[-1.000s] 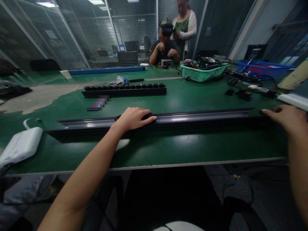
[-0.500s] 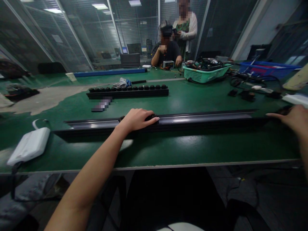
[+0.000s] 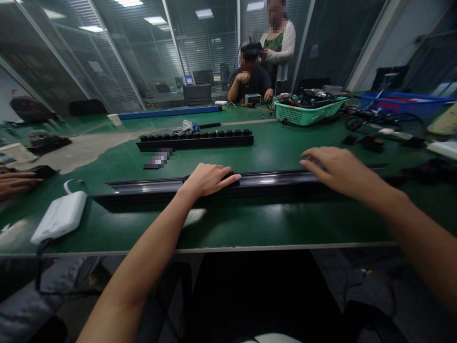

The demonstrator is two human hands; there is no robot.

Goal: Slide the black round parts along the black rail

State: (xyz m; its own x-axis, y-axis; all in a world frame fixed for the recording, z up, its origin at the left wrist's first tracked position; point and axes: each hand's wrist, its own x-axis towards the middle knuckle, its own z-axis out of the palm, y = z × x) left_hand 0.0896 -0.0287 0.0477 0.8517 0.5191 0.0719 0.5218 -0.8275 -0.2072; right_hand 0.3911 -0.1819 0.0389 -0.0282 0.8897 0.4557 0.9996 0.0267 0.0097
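A long black rail (image 3: 271, 179) with a shiny channel lies across the green table. My left hand (image 3: 210, 180) is closed over small black parts (image 3: 234, 177) in the rail's channel, left of its middle. Above the rail's right part hovers my right hand (image 3: 326, 166), its thumb and fingers apart and nothing visible between them. Farther back lies a second black rail (image 3: 200, 142) topped with a row of several round black pieces. A phone-like object (image 3: 159, 158), partly pixelated, rests in front of that second rail.
A white box (image 3: 60, 216) with a cable sits at the left. Another person's hand (image 3: 17, 183) shows at the left edge. Behind are a green basket (image 3: 307, 114) of cables, a blue basket (image 3: 400, 105), and two people. Black parts (image 3: 433, 169) lie at the right.
My right hand has moved left from the black parts at the far right to above the rail. My left hand stays on the rail. The view has shifted slightly, and another person's hand now shows.
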